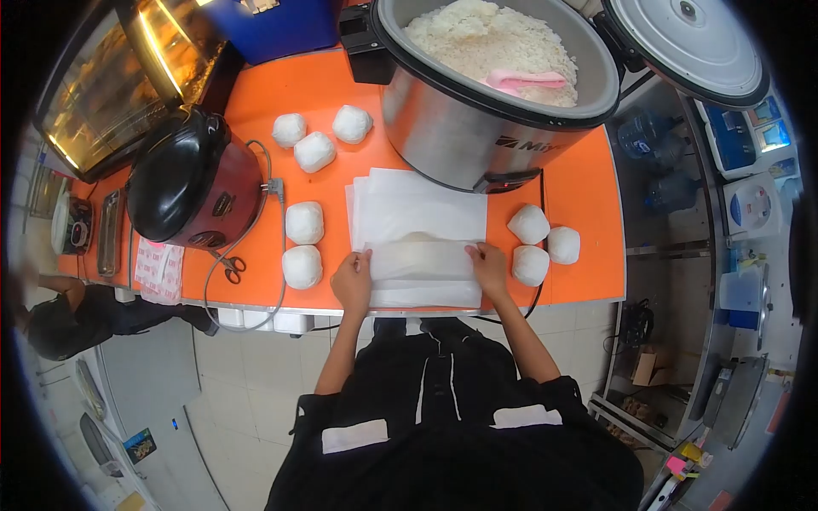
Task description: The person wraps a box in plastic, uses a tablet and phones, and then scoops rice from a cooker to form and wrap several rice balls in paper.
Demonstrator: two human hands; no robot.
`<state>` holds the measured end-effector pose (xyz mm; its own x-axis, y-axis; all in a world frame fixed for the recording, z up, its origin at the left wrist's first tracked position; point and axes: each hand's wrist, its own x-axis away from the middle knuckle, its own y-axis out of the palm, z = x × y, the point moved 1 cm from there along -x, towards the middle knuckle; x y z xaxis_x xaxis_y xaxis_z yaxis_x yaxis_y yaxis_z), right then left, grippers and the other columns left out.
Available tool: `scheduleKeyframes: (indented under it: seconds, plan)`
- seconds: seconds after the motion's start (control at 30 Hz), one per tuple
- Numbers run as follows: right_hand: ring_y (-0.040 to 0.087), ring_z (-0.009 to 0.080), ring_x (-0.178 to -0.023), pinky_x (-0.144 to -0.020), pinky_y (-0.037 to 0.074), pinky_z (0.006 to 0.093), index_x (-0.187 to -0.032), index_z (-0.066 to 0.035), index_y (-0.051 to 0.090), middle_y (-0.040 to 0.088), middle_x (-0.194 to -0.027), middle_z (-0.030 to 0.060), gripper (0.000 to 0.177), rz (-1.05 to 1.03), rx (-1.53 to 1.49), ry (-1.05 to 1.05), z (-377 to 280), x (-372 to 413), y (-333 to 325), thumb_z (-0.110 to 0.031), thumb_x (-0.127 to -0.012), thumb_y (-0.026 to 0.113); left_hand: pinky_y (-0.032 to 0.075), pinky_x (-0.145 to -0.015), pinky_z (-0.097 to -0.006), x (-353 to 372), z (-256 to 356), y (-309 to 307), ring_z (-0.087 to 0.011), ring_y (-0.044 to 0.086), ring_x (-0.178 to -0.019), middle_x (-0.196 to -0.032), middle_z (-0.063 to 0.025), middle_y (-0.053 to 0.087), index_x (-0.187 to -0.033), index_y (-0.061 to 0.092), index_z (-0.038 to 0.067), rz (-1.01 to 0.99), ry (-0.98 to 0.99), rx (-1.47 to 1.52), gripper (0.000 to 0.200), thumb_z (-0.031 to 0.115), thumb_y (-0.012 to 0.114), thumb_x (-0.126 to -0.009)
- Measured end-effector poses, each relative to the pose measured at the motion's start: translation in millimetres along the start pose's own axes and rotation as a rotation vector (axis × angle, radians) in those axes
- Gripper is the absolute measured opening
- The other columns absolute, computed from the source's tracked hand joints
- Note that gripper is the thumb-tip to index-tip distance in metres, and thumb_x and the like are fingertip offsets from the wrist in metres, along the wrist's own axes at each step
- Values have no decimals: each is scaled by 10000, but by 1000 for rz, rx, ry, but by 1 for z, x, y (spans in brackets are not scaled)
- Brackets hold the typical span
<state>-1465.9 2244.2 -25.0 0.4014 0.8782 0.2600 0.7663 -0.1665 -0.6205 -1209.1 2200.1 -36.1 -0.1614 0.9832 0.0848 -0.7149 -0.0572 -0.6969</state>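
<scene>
On the orange table lies a stack of white paper sheets (426,204). The near part of the top sheet of wrapping paper (422,260) is folded over a pale, rounded lump that shows faintly through it, perhaps rice. My left hand (351,279) pinches the left edge of this fold, and my right hand (488,269) pinches the right edge. Both hands are closed, thumbs toward the paper. Several white paper-wrapped bundles stand nearby: two (303,245) beside my left hand, three (313,152) farther back on the left, and three (532,265) beside my right hand.
Behind the sheets stands a large open rice cooker (443,128) with rice (477,38) and a pink paddle (526,80) inside. At left are a red-and-black cooker (200,183) with its cord, scissors (233,267) and a lit display case (119,77). Another person (85,319) is at far left.
</scene>
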Motion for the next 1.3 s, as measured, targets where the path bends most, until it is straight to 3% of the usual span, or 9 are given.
scheduleKeyframes:
  seconds: [0.07,0.13,0.27,0.37,0.57,0.73,1.0,1.1,1.3]
  plan:
    - [571,309,-806,-682,436,394,-805,19,591,588,-799,132,135,18,141,-28,-5,1,9,-112,-805,557,387,-627,-401,0,-2,-1,-251,560,-649,-673,-105,548,-906,555,37,67,-19,-69,257,289,532,-858]
    - [527,316,-959,-737,433,379,-936,6,570,546,-994,157,182,445,383,-388,-36,12,4,-65,-768,562,394,-702,-432,12,-9,5,-266,580,-749,-793,-102,599,-1008,539,66,139,-44,-131,280,296,540,-848]
    - [485,319,-1031,-813,435,384,-1021,25,499,468,-1123,170,339,41,320,-747,-61,-48,42,-14,-701,606,226,-960,-536,57,9,32,-214,301,-1281,-1398,-102,309,-1318,342,116,89,869,-546,598,381,544,-821]
    - [497,312,-1021,-810,463,386,-989,30,491,468,-1117,178,321,-63,399,-764,-74,-90,63,-12,-696,617,148,-992,-555,65,49,27,-277,256,-1304,-1375,-175,302,-1338,317,80,-259,714,-370,671,427,530,-805]
    - [555,335,-949,-797,469,379,-915,15,503,557,-1015,186,341,-270,617,-575,-95,-107,67,-65,-651,703,141,-999,-559,69,55,43,-314,221,-1316,-1398,-178,264,-1354,261,-3,-186,537,28,779,494,493,-801]
    - [616,345,-812,-694,489,407,-798,-35,557,635,-847,144,279,-373,648,-532,-96,-127,67,-80,-593,740,147,-1001,-552,72,62,40,-313,213,-1320,-1395,-177,270,-1349,254,-27,-187,570,-363,788,478,506,-800]
    - [567,292,-1007,-812,460,379,-950,-33,612,582,-1063,220,318,-438,633,-761,-108,-89,37,-123,-659,703,170,-989,-542,73,59,45,-316,206,-1319,-1400,-192,247,-1358,247,-17,-160,573,-297,818,499,518,-784]
    - [609,320,-831,-766,472,351,-1073,-39,586,638,-915,181,396,-616,123,-617,-82,-102,42,-177,-711,667,172,-983,-539,71,57,47,-322,205,-1317,-1403,-206,231,-1367,229,-13,-162,590,-292,848,520,517,-774]
    - [631,283,-750,-745,488,325,-948,-40,628,649,-883,149,173,-481,188,-651,-86,-52,17,-89,-791,576,162,-987,-535,71,55,47,-330,213,-1306,-1390,-219,245,-1380,207,-6,-115,622,-419,874,542,509,-771]
